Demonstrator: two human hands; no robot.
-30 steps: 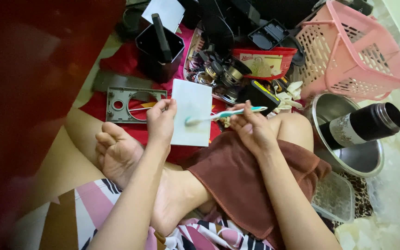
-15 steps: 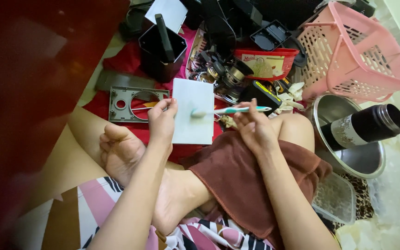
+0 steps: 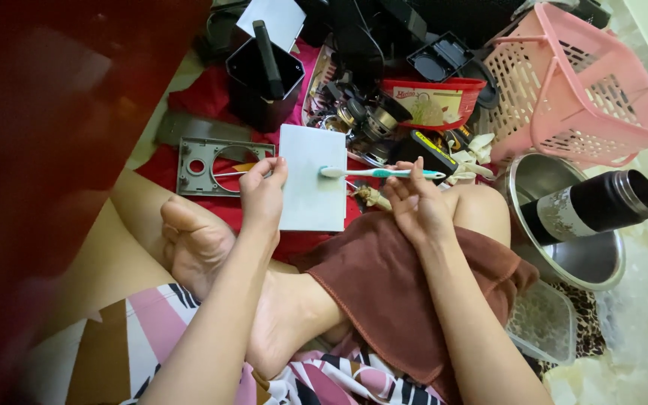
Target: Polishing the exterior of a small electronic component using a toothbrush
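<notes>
My left hand (image 3: 262, 196) grips the left edge of a flat white rectangular panel (image 3: 310, 196), held upright over my crossed legs. My right hand (image 3: 414, 204) holds a teal and white toothbrush (image 3: 381, 173) by its handle. The brush head rests on the upper right part of the panel's face. A brown cloth (image 3: 384, 277) lies over my right thigh, just under the right hand.
A grey metal plate with a round hole (image 3: 211, 163) lies on red fabric left of the panel. Behind it stand a black square cup (image 3: 264, 79), a red box (image 3: 433, 103) and small parts. A pink basket (image 3: 579, 82), steel bowl (image 3: 575, 259) with black flask (image 3: 598, 204) sit right.
The toothbrush head has shifted from the panel's middle toward its upper right, and the right hand moved slightly up and right. The left hand keeps its hold on the panel.
</notes>
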